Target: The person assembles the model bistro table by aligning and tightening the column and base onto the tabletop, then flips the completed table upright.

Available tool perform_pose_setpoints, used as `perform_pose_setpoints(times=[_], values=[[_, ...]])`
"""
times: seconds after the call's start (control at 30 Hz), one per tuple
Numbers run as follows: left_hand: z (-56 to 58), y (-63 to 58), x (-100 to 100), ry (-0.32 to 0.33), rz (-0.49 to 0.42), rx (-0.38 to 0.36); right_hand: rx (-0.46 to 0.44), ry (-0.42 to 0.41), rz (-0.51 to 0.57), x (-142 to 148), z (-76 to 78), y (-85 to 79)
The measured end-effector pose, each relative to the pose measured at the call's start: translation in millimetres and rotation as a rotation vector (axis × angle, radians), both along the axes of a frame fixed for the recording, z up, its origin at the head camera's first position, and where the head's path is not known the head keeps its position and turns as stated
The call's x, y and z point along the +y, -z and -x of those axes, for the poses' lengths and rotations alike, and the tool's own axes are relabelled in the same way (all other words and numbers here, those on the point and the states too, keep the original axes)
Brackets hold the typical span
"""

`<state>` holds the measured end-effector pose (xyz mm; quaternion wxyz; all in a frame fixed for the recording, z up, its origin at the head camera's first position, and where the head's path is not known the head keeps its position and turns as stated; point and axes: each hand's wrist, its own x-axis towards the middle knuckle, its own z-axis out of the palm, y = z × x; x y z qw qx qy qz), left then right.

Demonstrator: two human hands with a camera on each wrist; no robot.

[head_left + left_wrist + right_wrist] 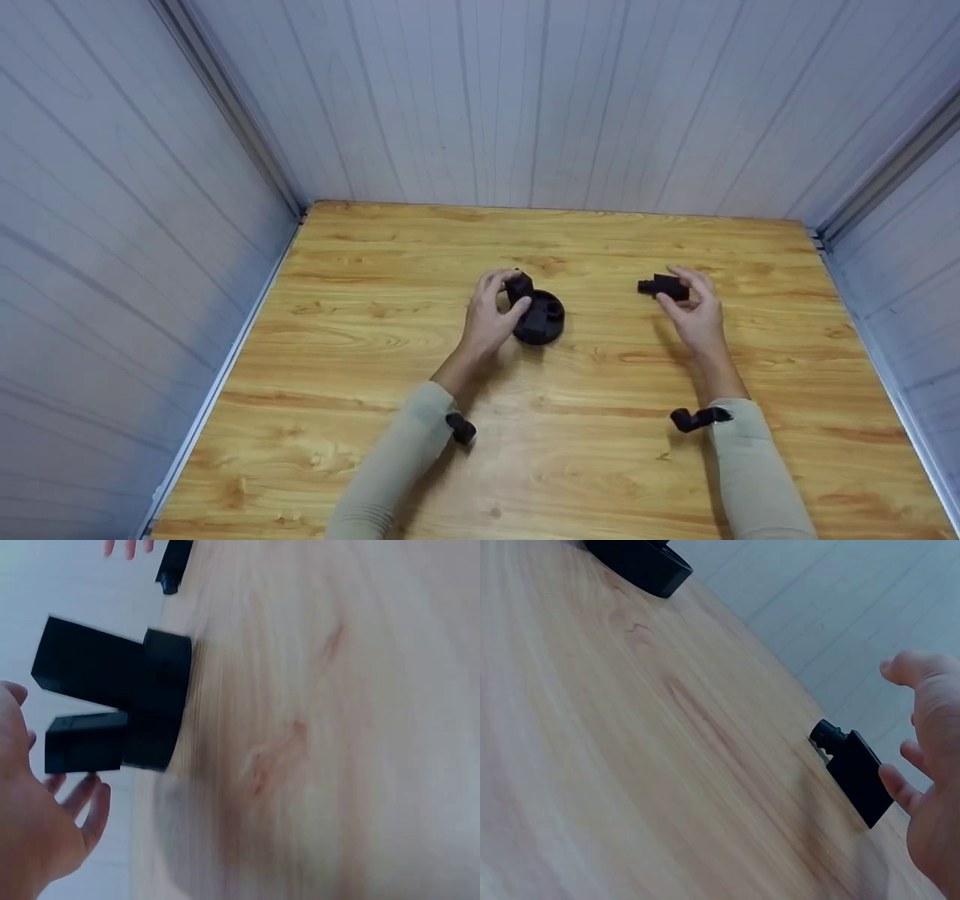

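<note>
A round black base (553, 330) sits on the wooden table. In the left wrist view, a longer block (86, 660) and a shorter block (86, 742) stick up from it. My left hand (487, 319) is at the base's left side, its thumb and fingers spread about one block; in the left wrist view the thumb appears apart from it. Farther right lies a flat black rectangular piece (861, 776) with a narrow round neck. My right hand (699, 319) is around its wide end; the thumb is close to it, while another finger stands away, in the right wrist view.
The wood-grain table (585, 465) meets a pale panelled wall (495, 105) at the back. Similar panels stand left and right, with metal posts in the corners. A small black device (461, 429) is on the left sleeve, another (697, 418) on the right.
</note>
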<state>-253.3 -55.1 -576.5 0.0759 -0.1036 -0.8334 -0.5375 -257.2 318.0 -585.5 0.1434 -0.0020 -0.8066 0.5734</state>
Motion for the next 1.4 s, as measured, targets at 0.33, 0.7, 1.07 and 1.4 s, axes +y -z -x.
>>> perform_pose_setpoints(times=[0.33,0.7,1.07,1.4], values=[[-15.9,-1.0,1,0.053,0.069,-0.054,-0.054,-0.033,-0.103,22,12.4,-2.0],[-3.7,1.5,-10,0.277,-0.017,-0.116,-0.13,-0.085,-0.096,27,19.1,6.8],[-6.9,4.8,-11,0.296,-0.016,-0.123,-0.173,-0.032,-0.247,31,18.5,14.2],[-3.2,0.9,-11,0.315,0.039,-0.161,-0.157,0.041,-0.298,31,15.6,13.8]])
